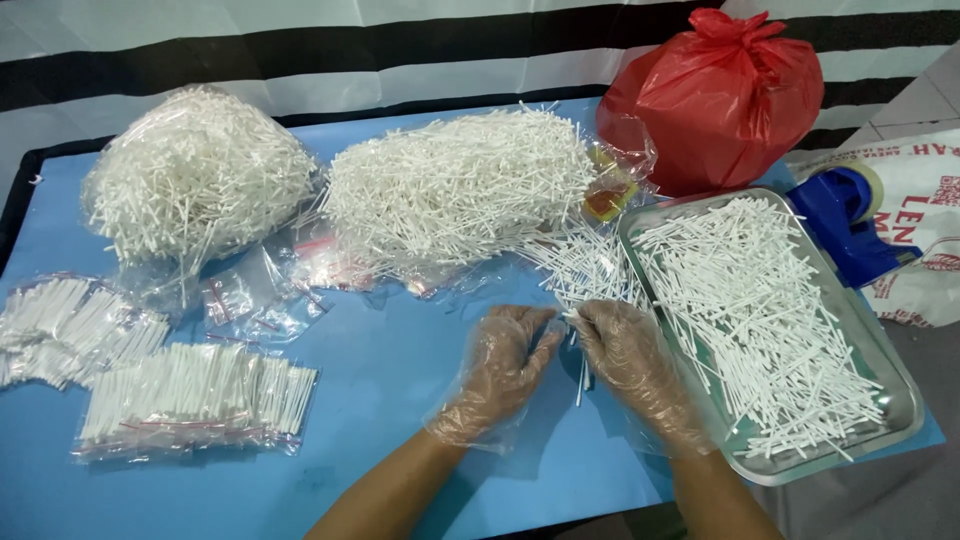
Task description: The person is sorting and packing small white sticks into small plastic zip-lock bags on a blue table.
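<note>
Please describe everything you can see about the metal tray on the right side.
The metal tray is a shallow rectangular pan that looks like shiny steel, with rounded corners and a raised rim. It lies flat and slanted on the right end of the blue table, its near corner over the edge. Thin white sticks lie loose across it. The gloved right hand is at its left rim.

1. Single view, head-worn camera, looking steeply down and forward over the blue table (400, 400).
2. Close range: forearms enter from the bottom edge, hands centre-low.
3. Frame reaches the table's far edge and the striped backdrop (300, 50); floor shows at right.
4. No second view, so no overlap.
</note>
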